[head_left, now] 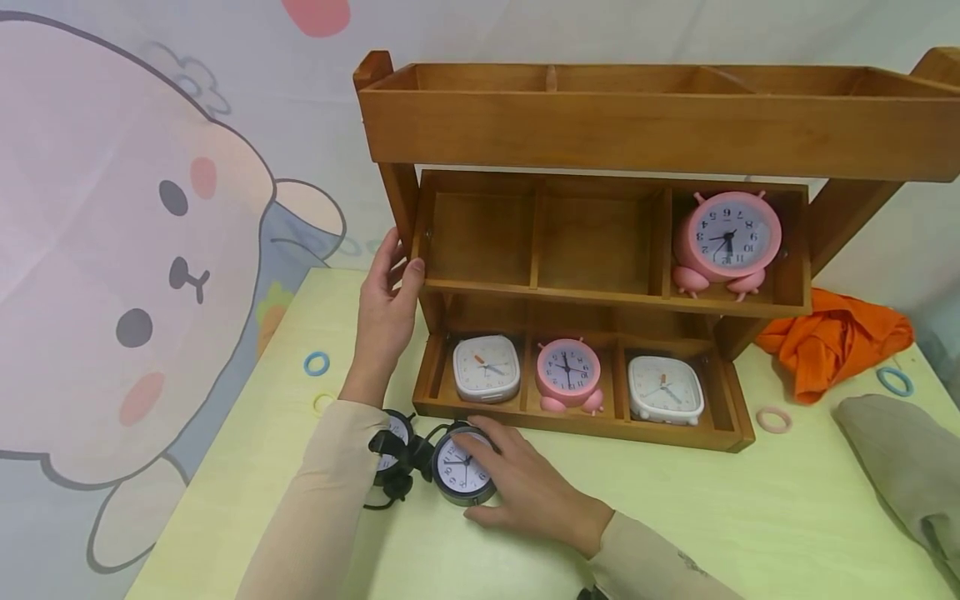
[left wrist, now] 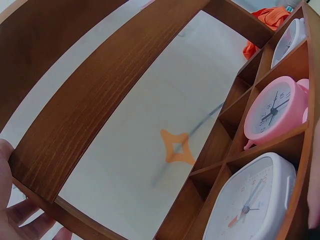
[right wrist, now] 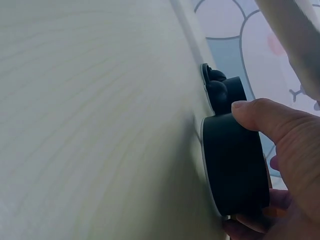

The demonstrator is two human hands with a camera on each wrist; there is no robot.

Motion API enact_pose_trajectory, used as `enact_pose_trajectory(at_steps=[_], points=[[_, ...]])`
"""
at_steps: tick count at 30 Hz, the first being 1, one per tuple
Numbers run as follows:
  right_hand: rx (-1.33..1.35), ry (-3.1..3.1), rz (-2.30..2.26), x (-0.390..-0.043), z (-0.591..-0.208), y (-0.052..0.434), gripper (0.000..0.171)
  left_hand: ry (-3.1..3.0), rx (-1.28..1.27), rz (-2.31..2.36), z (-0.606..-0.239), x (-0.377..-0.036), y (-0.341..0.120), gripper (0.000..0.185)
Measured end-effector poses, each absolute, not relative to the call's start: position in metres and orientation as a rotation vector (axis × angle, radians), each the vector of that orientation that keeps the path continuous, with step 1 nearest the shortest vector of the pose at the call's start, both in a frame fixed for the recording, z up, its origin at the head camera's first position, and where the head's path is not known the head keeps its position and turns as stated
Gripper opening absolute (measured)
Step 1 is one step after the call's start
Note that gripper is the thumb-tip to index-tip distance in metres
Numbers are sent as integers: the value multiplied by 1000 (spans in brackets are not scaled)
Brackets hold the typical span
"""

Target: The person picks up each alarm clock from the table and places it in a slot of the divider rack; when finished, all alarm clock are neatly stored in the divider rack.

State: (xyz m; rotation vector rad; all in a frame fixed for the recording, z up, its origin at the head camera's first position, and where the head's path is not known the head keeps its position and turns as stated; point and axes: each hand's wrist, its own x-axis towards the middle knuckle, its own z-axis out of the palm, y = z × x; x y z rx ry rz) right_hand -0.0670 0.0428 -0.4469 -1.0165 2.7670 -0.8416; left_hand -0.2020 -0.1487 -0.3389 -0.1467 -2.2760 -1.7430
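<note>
A three-tier wooden shelf (head_left: 630, 125) stands on the pale green table (head_left: 750, 517). My left hand (head_left: 396, 271) grips the left end of its middle tier, thumb on the front edge; its fingers (left wrist: 9, 165) show in the left wrist view. My right hand (head_left: 491, 471) holds a black alarm clock (head_left: 459, 473) lying on the table in front of the shelf, thumb (right wrist: 267, 120) over its rim (right wrist: 235, 165). A second black clock (head_left: 393, 454) lies just left of it, partly under my left forearm. The bottom tier holds a white clock (head_left: 486, 367), a pink clock (head_left: 568, 371) and another white clock (head_left: 666, 387).
A larger pink clock (head_left: 727, 237) sits in the middle tier's right compartment; the other compartments and the top tier hold nothing. An orange cloth (head_left: 832, 337) and a grey cloth (head_left: 900, 467) lie at right. Hair rings (head_left: 317, 363) are scattered on the table.
</note>
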Motion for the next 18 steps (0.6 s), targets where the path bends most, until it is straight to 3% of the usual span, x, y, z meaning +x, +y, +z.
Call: enact_pose_trajectory(at_steps=[18], points=[[-960, 2737, -932, -67, -451, 44, 92, -2253, -165, -1759, -338, -201, -148, 59]])
